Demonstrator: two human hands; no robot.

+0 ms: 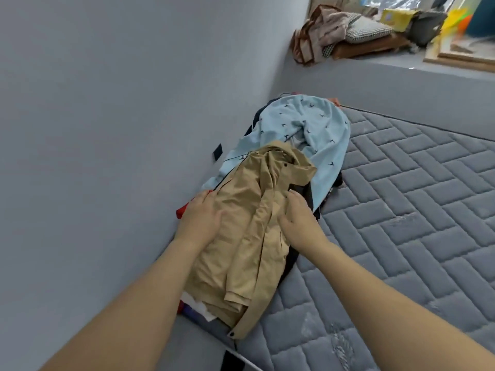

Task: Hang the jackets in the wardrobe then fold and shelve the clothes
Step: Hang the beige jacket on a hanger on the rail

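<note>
A tan jacket [249, 231] lies on top of a pile of clothes [302, 135] that sits on a grey quilted mattress [401, 210], pushed up against the grey wall [107, 129] on the left. The jacket is long and runs from near to far, with its collar and a dark snap button at the far end and its hem at the near end. Both hands are on it, about halfway along. The left hand [199, 219] rests on the left edge of the jacket, close to the wall, with its fingers bent down over the cloth. The right hand [300, 218] rests on the right edge, and its fingers are also bent onto the cloth. I cannot tell if either hand has grabbed the cloth yet or is just pressing on it. The jacket sits right between the hands, so both are just as near, and I think the next move is to lift it off the pile. Under it and farther away is a light blue top [316, 124] with little dark bird shapes. A bit of red cloth [181, 210] peeks out by the left hand. I see no words or labels I can read.
</note>
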